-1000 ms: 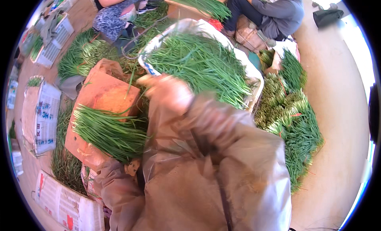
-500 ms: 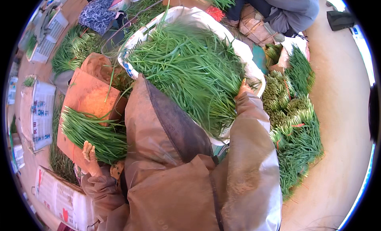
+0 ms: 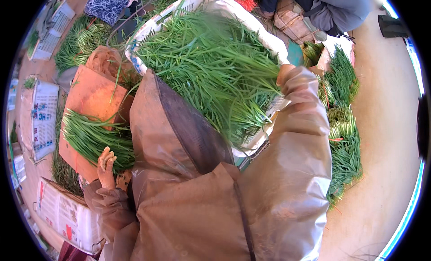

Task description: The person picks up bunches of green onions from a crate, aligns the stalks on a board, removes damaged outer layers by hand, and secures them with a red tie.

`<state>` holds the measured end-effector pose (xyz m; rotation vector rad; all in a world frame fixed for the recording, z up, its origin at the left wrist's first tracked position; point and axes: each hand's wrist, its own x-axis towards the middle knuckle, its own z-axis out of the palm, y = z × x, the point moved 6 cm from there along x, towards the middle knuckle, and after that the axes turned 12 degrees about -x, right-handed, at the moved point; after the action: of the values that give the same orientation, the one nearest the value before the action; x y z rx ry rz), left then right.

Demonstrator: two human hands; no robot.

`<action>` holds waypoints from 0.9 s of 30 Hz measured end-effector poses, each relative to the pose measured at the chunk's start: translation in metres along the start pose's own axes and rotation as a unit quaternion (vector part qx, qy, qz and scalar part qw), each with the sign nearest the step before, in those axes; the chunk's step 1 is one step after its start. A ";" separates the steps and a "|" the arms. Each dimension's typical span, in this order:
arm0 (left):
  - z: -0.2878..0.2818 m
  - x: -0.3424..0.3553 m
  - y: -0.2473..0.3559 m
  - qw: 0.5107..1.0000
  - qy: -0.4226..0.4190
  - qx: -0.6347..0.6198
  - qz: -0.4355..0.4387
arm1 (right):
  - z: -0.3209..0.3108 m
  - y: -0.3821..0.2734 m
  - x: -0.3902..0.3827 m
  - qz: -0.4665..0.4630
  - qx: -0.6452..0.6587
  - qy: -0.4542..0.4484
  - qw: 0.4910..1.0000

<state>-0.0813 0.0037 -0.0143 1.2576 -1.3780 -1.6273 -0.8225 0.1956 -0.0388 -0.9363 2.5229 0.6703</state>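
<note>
A heap of long green chive-like leaves [image 3: 215,68] fills one white slotted plastic crate [image 3: 251,23] that sits tilted in the upper middle of the view, the leaf tips spilling over its near rim. The right hand [image 3: 287,75], in a tan glove at the end of a tan plastic sleeve, rests on the right edge of this heap near the crate wall. Only the glove's tip shows, so how its fingers are set cannot be told.

The left hand [image 3: 107,166], also gloved in tan, lies low on the left with its fingers curled loosely and pointing up, touching the near end of one separate bundle of the same green leaves [image 3: 92,137]. It does not visibly close around any stalk. This bundle lies across one flat brown cardboard sheet [image 3: 92,97].

A tan plastic apron [image 3: 188,207] covers the lower middle of the picture between the two sleeves.

On the bare floor to the right, more bunches of green leaves [image 3: 343,140] lie in a long row beside the crate, too tightly packed to count. At the top edge two other people sit, one in grey clothes [image 3: 341,10] and one in a blue patterned garment [image 3: 105,5]. Along the left side stand printed white cardboard boxes [image 3: 67,214], at least two.
</note>
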 end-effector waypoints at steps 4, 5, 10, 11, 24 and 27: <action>0.003 0.001 0.004 1.000 -0.012 -0.029 0.004 | 0.030 0.022 -0.022 0.015 0.054 0.008 0.998; 0.006 0.002 0.000 0.999 -0.015 -0.045 0.009 | 0.045 0.028 -0.030 0.027 0.066 0.009 0.997; -0.003 -0.013 -0.016 0.999 0.016 -0.036 -0.036 | 0.093 0.013 -0.016 0.060 0.102 -0.005 0.993; -0.004 -0.011 -0.015 0.998 0.013 -0.041 -0.038 | 0.101 0.012 -0.011 0.068 0.112 -0.014 0.991; 0.006 -0.018 -0.027 0.995 -0.013 -0.074 -0.058 | 0.070 -0.023 -0.064 -0.112 0.577 -0.272 0.762; 0.007 -0.017 -0.031 0.996 -0.009 -0.058 -0.072 | 0.091 -0.015 -0.048 -0.110 0.452 -0.139 0.874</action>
<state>-0.0795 0.0284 -0.0401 1.3020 -1.2079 -1.7934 -0.7630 0.2597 -0.0942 -0.6713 2.0352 -0.4185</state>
